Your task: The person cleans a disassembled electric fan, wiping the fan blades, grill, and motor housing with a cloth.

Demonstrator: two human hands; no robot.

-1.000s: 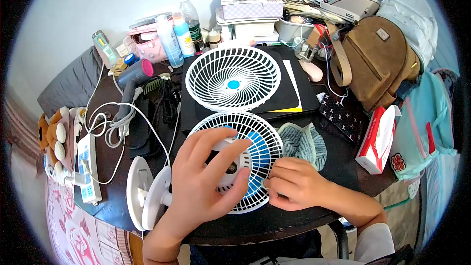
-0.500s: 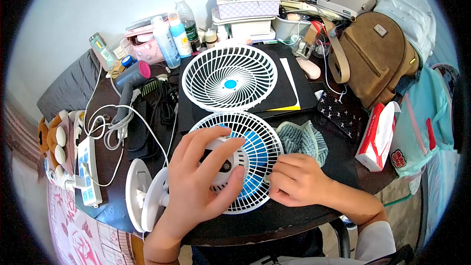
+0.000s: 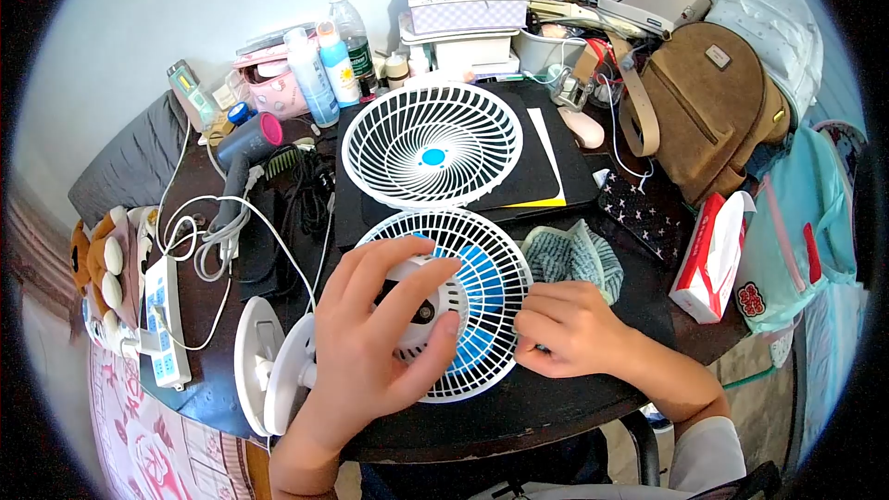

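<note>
A small fan [image 3: 491, 310] lies face down on the table, its blue blades showing through the white rear grille. My left hand [image 3: 375, 333] is curled around the white motor housing [image 3: 448, 298] at its back. At the grille's right edge is my right hand [image 3: 576, 329], its fingers folded in; whatever they may hold is hidden. Behind the fan, a loose white front grille [image 3: 398, 143] with a blue centre rests on a black flat item. The white fan base [image 3: 257, 361] stands on edge beside my left wrist. A ribbed grey-green cloth [image 3: 576, 257] lies beyond my right hand.
On the left are a power strip [image 3: 165, 324], tangled white cable and a hair dryer [image 3: 248, 143]. Bottles [image 3: 313, 79] and stacked boxes [image 3: 468, 14] line the back. A tissue pack [image 3: 708, 259], patterned pouch [image 3: 639, 218] and brown backpack [image 3: 708, 102] occupy the right.
My right hand has shifted slightly right along the grille edge, its fingers still folded. My left hand stays around the motor housing.
</note>
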